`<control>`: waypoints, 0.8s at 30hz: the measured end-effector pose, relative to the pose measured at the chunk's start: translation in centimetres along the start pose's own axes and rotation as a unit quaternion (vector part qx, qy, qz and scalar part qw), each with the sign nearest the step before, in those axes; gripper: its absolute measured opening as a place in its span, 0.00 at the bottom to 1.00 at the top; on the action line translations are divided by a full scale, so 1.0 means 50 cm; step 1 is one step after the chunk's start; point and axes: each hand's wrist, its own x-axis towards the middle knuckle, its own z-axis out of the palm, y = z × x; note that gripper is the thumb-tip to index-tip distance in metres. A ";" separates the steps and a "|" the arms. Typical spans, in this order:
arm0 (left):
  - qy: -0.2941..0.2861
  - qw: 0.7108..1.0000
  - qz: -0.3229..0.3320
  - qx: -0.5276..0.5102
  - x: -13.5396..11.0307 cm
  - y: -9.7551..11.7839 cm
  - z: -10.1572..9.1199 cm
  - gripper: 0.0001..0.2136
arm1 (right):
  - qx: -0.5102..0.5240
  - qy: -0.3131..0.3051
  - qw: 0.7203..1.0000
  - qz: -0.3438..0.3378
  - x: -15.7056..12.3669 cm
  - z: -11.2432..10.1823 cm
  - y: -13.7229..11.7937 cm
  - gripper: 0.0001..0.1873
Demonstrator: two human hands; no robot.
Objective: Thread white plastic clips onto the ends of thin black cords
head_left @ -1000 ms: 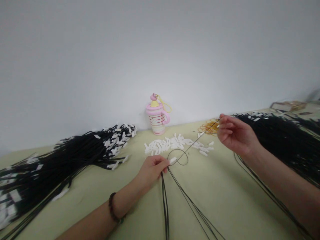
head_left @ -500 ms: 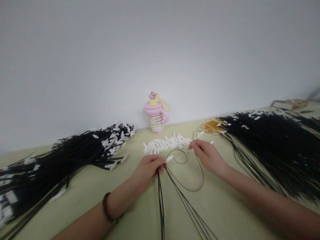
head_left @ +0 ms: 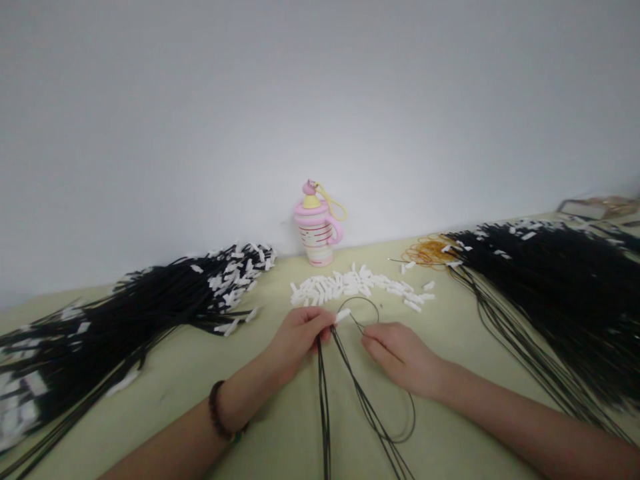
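Observation:
My left hand [head_left: 303, 337] is closed around several thin black cords [head_left: 323, 407], which hang down toward the front of the table. A small white plastic sleeve-like piece [head_left: 343, 315] sticks out to the right from its thumb and fingertips. My right hand [head_left: 400, 353] is closed in a pinch on a thin dark cord [head_left: 413, 420], just right of the white piece. That cord makes a small loop above the fingers and a larger curve below. Its tip near the white piece is too fine to make out.
Behind my hands lies a pile of loose white pieces [head_left: 340, 283]. A pink and white cup-shaped object [head_left: 319, 233] stands against the wall. Black cord bundles with white ends lie at left [head_left: 165, 293] and right [head_left: 545, 287]. Orange strands [head_left: 427, 252] lie back right.
My right hand has moved down and left with the thin cord, closer to the white piece. The cord's lower curve hangs nearer to me. My left hand keeps its grip.

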 end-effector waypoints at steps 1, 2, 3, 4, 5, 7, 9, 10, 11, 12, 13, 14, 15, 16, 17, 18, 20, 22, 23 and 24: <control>0.000 1.000 0.003 0.004 0.000 0.000 0.000 0.13 | -0.007 0.000 1.000 -0.005 -0.001 0.000 -0.001 0.17; 0.001 1.000 0.005 0.010 0.000 0.000 0.001 0.13 | -0.011 0.000 1.000 -0.007 -0.001 0.000 -0.002 0.17; 0.001 1.000 0.007 0.016 0.000 0.000 0.001 0.13 | -0.012 0.000 1.000 -0.007 -0.001 0.000 -0.003 0.17; 0.000 1.000 0.009 0.021 -0.001 0.001 0.002 0.13 | -0.011 0.001 1.000 -0.007 -0.001 -0.001 -0.003 0.17; -0.002 1.000 0.010 0.025 -0.002 0.002 0.002 0.13 | -0.009 0.001 1.000 -0.007 -0.001 -0.001 -0.003 0.17; -0.005 1.000 0.013 0.027 -0.003 0.004 0.003 0.12 | -0.002 0.002 1.000 -0.008 0.000 -0.003 -0.002 0.17; -0.006 1.000 0.015 0.026 -0.005 0.006 0.004 0.12 | 0.003 0.000 1.000 -0.012 0.002 -0.004 0.001 0.17; -0.007 0.999 0.016 0.027 -0.006 0.007 0.004 0.12 | 0.006 -0.002 1.000 -0.013 0.003 -0.005 0.002 0.17; -0.007 0.999 0.018 0.030 -0.007 0.008 0.004 0.12 | 0.011 -0.005 1.000 -0.014 0.003 -0.005 0.004 0.17; -0.009 0.999 0.019 0.033 -0.008 0.008 0.003 0.12 | 0.016 -0.009 1.000 -0.014 0.003 -0.005 0.006 0.17; -0.011 0.999 0.022 0.036 -0.009 0.009 0.003 0.12 | 0.023 -0.012 1.000 -0.014 0.003 -0.005 0.007 0.17; -0.014 0.999 0.024 0.038 -0.009 0.010 0.003 0.11 | 0.028 -0.014 0.999 -0.013 0.003 -0.005 0.008 0.17; -0.016 0.999 0.025 0.039 -0.010 0.011 0.003 0.11 | 0.033 -0.014 0.999 -0.014 0.003 -0.005 0.009 0.17; -0.018 0.999 0.027 0.039 -0.010 0.011 0.003 0.11 | 0.035 -0.015 0.999 -0.014 0.003 -0.005 0.009 0.17; -0.019 0.999 0.028 0.039 -0.010 0.011 0.003 0.11 | 0.036 -0.016 0.999 -0.014 0.003 -0.005 0.009 0.17; -0.018 0.999 0.029 0.039 -0.010 0.012 0.003 0.11 | 0.036 -0.015 0.999 -0.013 0.002 -0.005 0.008 0.17; -0.014 0.999 0.030 0.043 -0.010 0.012 0.003 0.12 | 0.035 -0.009 0.999 -0.016 0.002 -0.005 0.006 0.17; -0.012 0.998 0.028 0.046 -0.010 0.011 0.003 0.12 | 0.033 0.006 0.999 -0.023 0.000 -0.004 0.003 0.16; -0.012 0.998 0.029 0.046 -0.010 0.011 0.003 0.12 | 0.033 0.015 0.999 -0.026 -0.001 -0.003 0.001 0.15; -0.013 0.998 0.030 0.046 -0.010 0.011 0.003 0.12 | 0.033 0.024 0.999 -0.029 -0.001 -0.002 -0.001 0.14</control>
